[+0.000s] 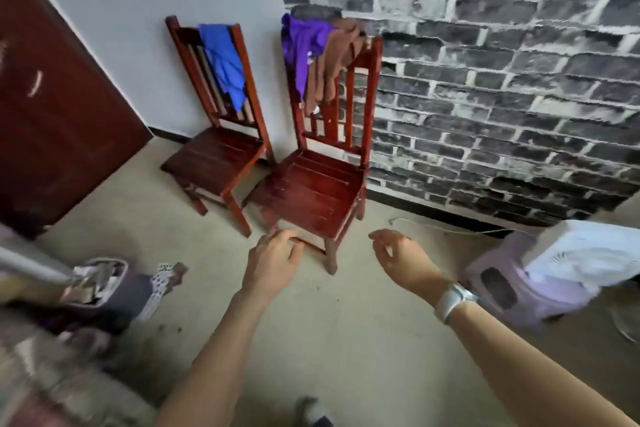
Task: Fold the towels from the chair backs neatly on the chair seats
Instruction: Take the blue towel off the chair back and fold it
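**Reaching Toward Three Unfolded Towels**

Head view: a person is extending both bare arms toward two red wooden chairs standing side by side at the centre of the frame. The left hand (273, 258) is hovering with fingers loosely curled, holding nothing, just below the front edge of the right chair (311, 191); the right hand (394, 255), likewise relaxed and holding nothing, is hanging to the right of that seat's front leg. A purple towel (299, 45) and a brown towel (332, 66) are draping over this chair's back, up the frame from both hands, their long axes hanging downward. A blue towel (223, 62) is hanging on the left chair (214, 163), upper left of centre. Both seats are lying bare. The left hand appears nearer the purple towel, the right hand nearer the brown; either grab likely calls for a reach upward past the seat.
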